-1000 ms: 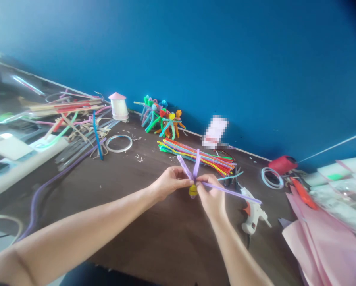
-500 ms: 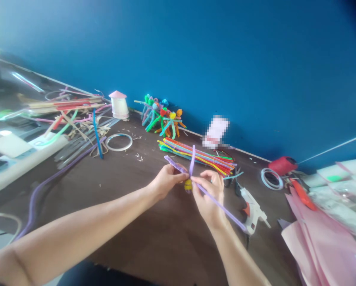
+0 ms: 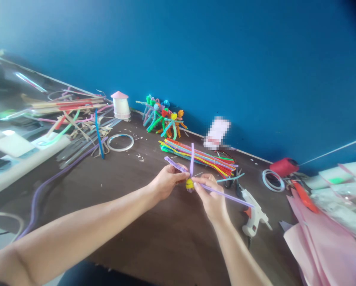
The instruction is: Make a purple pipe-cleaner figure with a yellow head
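Note:
Between my hands is a small pipe-cleaner figure with a yellow wound part (image 3: pixel 189 184) and purple limbs. My left hand (image 3: pixel 169 180) is closed on it, pinching near a purple limb (image 3: pixel 174 163) wrapped in coils. A second purple limb (image 3: pixel 192 157) stands straight up from the middle. With thumb and fingertips, my right hand (image 3: pixel 209 194) pinches a long purple pipe cleaner (image 3: pixel 231 196) close to the yellow part; its loose end reaches right, over the glue gun. Just beyond my hands lies a bundle of coloured pipe cleaners (image 3: pixel 195 155).
A white glue gun (image 3: pixel 256 216) lies right of my right hand, by dark scissors (image 3: pixel 231 180). Several pipe-cleaner figures (image 3: pixel 166 119) stand by the blue wall, near a pink-topped cup (image 3: pixel 121 105). Left are a tape ring (image 3: pixel 120 149) and craft strips; right, pink sheets (image 3: pixel 320 234).
My right hand has turned, so the long purple pipe cleaner swings upward and lies flatter. The yellow part has tilted slightly. My left hand keeps its pinch.

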Action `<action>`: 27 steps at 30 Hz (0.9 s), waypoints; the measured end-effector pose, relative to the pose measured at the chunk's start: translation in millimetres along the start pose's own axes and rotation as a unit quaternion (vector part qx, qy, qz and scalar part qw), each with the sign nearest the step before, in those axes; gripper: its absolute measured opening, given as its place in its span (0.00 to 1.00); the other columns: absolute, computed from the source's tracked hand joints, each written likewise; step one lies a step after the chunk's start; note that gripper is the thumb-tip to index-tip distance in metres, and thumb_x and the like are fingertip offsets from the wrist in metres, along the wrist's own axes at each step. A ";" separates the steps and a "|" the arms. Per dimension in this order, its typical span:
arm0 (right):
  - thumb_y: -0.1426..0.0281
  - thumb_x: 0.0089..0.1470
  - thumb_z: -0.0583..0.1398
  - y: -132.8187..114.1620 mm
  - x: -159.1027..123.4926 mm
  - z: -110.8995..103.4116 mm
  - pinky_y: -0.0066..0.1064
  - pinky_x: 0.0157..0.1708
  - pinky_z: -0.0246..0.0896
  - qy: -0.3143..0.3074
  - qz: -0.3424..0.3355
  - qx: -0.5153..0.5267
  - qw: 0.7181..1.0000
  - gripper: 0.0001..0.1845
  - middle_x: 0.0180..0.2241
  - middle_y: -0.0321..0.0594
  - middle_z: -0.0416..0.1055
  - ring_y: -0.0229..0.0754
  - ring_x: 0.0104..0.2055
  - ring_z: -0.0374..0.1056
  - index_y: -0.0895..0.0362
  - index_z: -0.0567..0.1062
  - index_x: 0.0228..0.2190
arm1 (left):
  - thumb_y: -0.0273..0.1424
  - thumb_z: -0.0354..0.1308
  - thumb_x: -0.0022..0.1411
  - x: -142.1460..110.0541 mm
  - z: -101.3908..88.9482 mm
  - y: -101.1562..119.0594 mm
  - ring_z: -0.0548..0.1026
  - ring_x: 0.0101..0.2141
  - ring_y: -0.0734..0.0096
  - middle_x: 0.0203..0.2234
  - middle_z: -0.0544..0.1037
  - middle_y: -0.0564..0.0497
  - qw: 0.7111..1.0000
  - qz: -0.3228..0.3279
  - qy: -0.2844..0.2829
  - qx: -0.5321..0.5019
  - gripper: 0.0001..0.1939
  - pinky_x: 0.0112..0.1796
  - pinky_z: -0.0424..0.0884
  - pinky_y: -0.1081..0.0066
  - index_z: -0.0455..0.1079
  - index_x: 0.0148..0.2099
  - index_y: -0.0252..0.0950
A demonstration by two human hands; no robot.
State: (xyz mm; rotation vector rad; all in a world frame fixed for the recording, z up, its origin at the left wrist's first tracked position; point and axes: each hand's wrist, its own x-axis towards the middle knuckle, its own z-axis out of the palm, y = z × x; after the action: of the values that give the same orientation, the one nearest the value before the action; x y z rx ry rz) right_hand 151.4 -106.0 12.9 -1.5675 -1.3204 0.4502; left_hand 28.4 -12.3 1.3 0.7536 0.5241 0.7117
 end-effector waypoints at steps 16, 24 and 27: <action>0.71 0.37 0.64 -2.6 4.5 -2.1 0.27 0.30 0.56 -0.042 0.191 0.209 0.958 0.04 0.20 0.33 0.69 0.36 0.26 0.62 0.57 0.74 0.21 | 0.26 0.65 0.43 -1.0 -2.9 13.0 0.70 0.25 0.77 0.23 0.72 0.53 0.985 -0.072 -0.151 0.051 0.13 0.30 0.63 0.76 0.66 0.32 0.31; 0.71 0.34 0.66 0.3 7.6 -8.6 0.25 0.23 0.55 -0.140 0.246 0.286 0.915 0.06 0.17 0.33 0.69 0.33 0.20 0.61 0.59 0.75 0.19 | 0.26 0.66 0.39 -0.6 -3.3 16.7 0.71 0.25 0.76 0.22 0.73 0.53 0.960 -0.089 -0.208 0.161 0.13 0.32 0.66 0.74 0.65 0.29 0.31; 0.71 0.34 0.66 1.4 7.9 -11.5 0.25 0.22 0.55 -0.163 0.260 0.318 0.897 0.06 0.16 0.34 0.68 0.33 0.20 0.62 0.60 0.75 0.18 | 0.26 0.65 0.40 -1.6 -4.0 18.1 0.71 0.26 0.75 0.23 0.74 0.52 0.938 -0.091 -0.235 0.236 0.12 0.32 0.66 0.74 0.66 0.29 0.31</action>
State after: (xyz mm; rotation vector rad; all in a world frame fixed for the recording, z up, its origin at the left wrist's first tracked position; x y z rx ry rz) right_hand 163.8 -103.9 19.1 -1.2828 -0.8241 1.3811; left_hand 17.8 -2.4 12.9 1.2665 0.3173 0.2086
